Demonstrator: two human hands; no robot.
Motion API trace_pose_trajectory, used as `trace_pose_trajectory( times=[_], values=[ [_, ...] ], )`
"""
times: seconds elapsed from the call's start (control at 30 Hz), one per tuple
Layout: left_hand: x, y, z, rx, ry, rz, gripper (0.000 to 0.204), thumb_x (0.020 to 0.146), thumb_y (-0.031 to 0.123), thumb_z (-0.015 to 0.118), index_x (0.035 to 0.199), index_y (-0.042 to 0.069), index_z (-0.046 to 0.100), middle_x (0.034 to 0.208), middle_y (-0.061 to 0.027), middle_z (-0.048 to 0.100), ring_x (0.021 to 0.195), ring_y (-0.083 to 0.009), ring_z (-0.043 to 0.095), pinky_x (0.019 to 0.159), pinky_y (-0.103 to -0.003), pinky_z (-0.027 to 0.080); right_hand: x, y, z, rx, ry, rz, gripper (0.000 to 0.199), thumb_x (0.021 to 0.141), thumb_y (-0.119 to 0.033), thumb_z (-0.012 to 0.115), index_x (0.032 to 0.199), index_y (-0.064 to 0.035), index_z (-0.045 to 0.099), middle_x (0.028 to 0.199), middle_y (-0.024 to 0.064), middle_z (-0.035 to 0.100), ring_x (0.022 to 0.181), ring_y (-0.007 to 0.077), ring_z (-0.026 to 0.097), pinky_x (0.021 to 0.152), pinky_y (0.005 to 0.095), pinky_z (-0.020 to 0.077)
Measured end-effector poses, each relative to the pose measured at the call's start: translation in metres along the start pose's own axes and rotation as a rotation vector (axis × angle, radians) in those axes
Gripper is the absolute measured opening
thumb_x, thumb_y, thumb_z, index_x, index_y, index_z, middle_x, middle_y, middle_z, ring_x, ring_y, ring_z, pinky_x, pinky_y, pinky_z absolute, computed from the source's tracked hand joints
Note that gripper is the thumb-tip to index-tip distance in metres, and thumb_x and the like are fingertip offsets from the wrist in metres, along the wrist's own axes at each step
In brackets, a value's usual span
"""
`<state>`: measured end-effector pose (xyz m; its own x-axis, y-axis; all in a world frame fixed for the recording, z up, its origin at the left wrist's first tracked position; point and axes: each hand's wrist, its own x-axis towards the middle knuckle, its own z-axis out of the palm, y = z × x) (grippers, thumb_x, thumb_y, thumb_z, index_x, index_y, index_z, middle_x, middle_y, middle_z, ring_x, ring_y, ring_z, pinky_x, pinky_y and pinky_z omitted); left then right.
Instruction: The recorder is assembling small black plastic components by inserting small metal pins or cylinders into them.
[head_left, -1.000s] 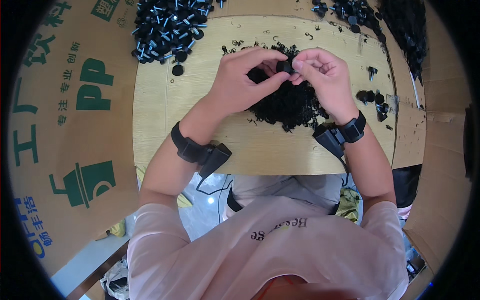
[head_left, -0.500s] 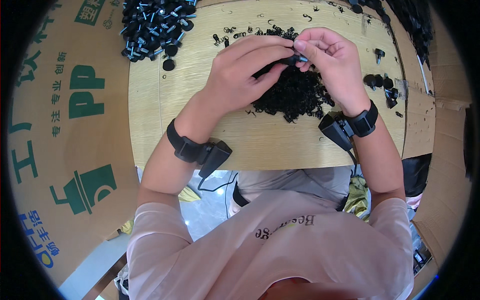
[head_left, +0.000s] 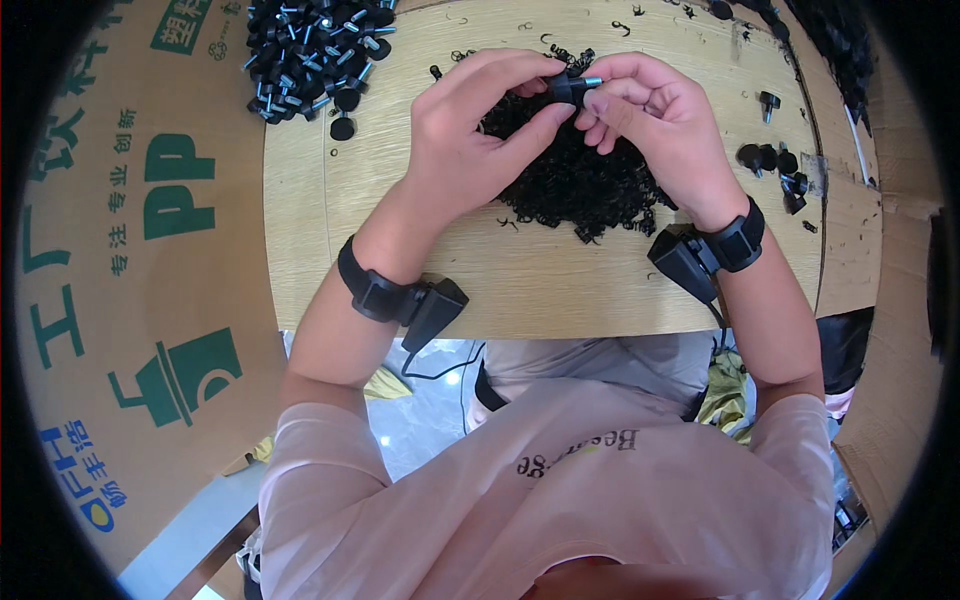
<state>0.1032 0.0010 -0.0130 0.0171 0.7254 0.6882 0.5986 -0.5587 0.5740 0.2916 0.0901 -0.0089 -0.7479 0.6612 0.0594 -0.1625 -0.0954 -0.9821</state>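
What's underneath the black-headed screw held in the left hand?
Beneath the black-headed screw, a pile of small black curled pieces shows on the tabletop. What the left hand covers there cannot be seen.

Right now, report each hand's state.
Left hand: closed, holding a black knob with a slim, silvery metal stud.
Right hand: curled beside the stud; whether it grips anything cannot be told.

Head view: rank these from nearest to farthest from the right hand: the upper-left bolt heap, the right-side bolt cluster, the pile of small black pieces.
1. Pile of small black pieces: below and left of the right hand.
2. Bolt cluster: right.
3. Bolt heap: upper left.
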Motion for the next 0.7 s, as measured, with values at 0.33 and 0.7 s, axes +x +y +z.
trace_pose_trajectory(
  times=[0.33,0.7],
  values=[
    [-0.004,0.007,-0.003,0.037,-0.009,-0.187,0.021,0.087,0.005,0.07,0.107,-0.003,0.067,0.092,-0.0084,0.07,0.084,-0.0117,0.065,0.077,-0.024,0.051,-0.006,-0.001,0.005,-0.139,-0.028,-0.04,0.026,0.091,-0.006,0.064,0.116,-0.0021,0.064,0.085,0.0043,0.068,0.074,0.0069,0.061,0.069,0.0217,0.0515],
    [-0.003,0.009,-0.001,0.006,-0.045,-0.38,0.021,0.096,0.017,0.062,0.095,-0.003,0.069,0.08,-0.0053,0.068,0.073,-0.0092,0.061,0.069,-0.023,0.049,-0.005,0.007,0.007,-0.421,0.09,-0.253,0.019,0.086,-0.006,0.068,0.105,-0.0043,0.07,0.076,-0.0031,0.062,0.065,0.0027,0.052,0.061,0.0196,0.0459]
  ],
)
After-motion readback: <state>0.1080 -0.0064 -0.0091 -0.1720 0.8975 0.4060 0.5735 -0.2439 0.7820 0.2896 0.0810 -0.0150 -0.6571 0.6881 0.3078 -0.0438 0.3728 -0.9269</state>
